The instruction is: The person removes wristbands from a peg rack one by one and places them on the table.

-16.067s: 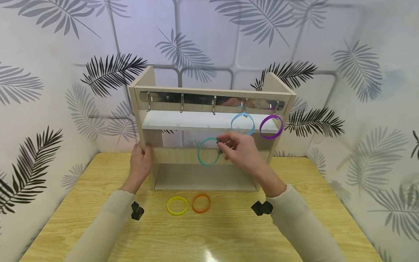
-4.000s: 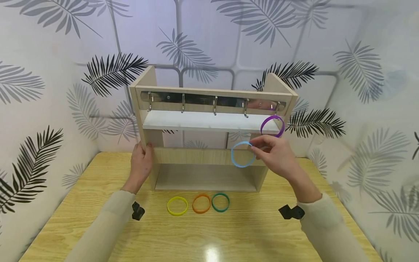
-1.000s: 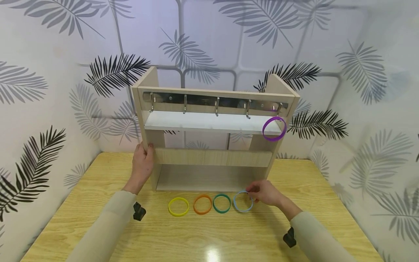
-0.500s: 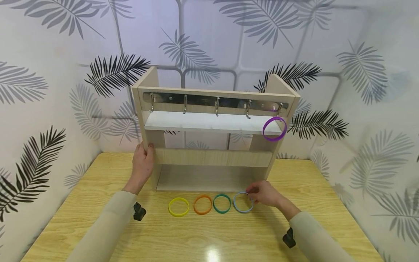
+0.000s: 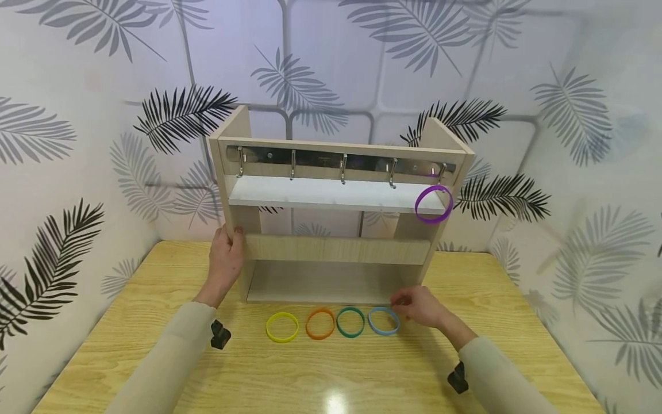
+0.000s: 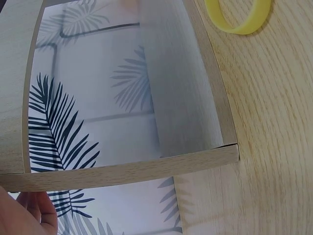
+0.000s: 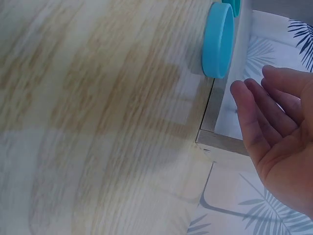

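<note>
My left hand (image 5: pixel 224 260) grips the left side panel of a small wooden shelf (image 5: pixel 336 249), its thumb on the near side. On the table just in front of the shelf lies a light blue silicone wristband (image 5: pixel 384 333), flat. Beside its right edge is my right hand (image 5: pixel 423 306); the right wrist view has these fingers (image 7: pixel 249 107) loosely bent, apart from the blue band and holding nothing. Left of it lie green (image 5: pixel 350 336), orange (image 5: pixel 320 337) and yellow (image 5: pixel 282 340) wristbands in a row. A purple wristband (image 5: pixel 432 220) hangs from the rightmost hook.
Across the shelf's upper front runs a metal rail (image 5: pixel 318 158) with several hooks. The shelf stands near the back of a wood-grain table (image 5: pixel 289 379). Leaf-patterned walls (image 5: pixel 331 57) enclose the back and sides.
Earlier the right hand carried the green band, later the blue one from its hook, down to the table. Within the last half second it released the blue band. The left hand kept its grip.
</note>
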Action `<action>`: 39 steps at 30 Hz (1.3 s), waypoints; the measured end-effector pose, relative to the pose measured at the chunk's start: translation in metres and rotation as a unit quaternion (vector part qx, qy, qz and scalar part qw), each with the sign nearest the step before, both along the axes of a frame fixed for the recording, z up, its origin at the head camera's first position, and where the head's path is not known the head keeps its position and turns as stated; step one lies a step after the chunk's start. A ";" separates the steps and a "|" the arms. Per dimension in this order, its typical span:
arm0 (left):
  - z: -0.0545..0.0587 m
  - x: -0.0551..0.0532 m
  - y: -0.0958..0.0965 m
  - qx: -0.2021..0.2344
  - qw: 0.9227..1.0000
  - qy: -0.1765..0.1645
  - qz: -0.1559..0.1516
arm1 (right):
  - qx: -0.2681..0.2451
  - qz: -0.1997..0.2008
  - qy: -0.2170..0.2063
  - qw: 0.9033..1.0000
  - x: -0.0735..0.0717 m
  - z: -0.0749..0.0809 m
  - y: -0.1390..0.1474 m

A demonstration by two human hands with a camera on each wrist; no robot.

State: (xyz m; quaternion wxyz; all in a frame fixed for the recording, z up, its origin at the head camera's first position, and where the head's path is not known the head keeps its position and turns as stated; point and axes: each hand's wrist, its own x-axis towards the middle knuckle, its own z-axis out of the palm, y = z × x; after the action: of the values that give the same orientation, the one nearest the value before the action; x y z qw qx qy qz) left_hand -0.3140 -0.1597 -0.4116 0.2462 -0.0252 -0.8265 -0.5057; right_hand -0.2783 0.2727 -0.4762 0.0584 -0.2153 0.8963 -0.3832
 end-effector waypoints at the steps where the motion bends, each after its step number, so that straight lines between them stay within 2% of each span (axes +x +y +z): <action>1: 0.000 0.000 0.000 -0.001 1.000 0.000 0.000 | 0.002 0.000 0.006 1.000 0.000 0.001 0.000; 9: 0.001 0.001 0.001 -0.004 1.000 0.009 0.002 | 0.016 0.002 0.045 0.999 0.004 0.012 0.004; 21: 0.000 -0.002 0.001 0.001 1.000 0.011 0.002 | 0.016 -0.010 0.069 0.997 0.012 0.027 0.005; 29: -0.002 -0.001 0.000 -0.003 1.000 0.020 0.007 | 0.010 -0.008 0.094 0.996 0.020 0.047 0.004; 39: -0.001 -0.001 0.000 0.004 1.000 0.008 -0.002 | -0.016 -0.043 0.103 0.994 0.028 0.076 0.006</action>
State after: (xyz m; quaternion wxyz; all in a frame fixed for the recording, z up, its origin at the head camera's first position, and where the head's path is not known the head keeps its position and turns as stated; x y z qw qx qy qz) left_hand -0.3147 -0.1599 -0.4127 0.2518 -0.0301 -0.8222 -0.5096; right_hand -0.2504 0.2791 -0.3998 -0.0539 -0.2160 0.8998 -0.3751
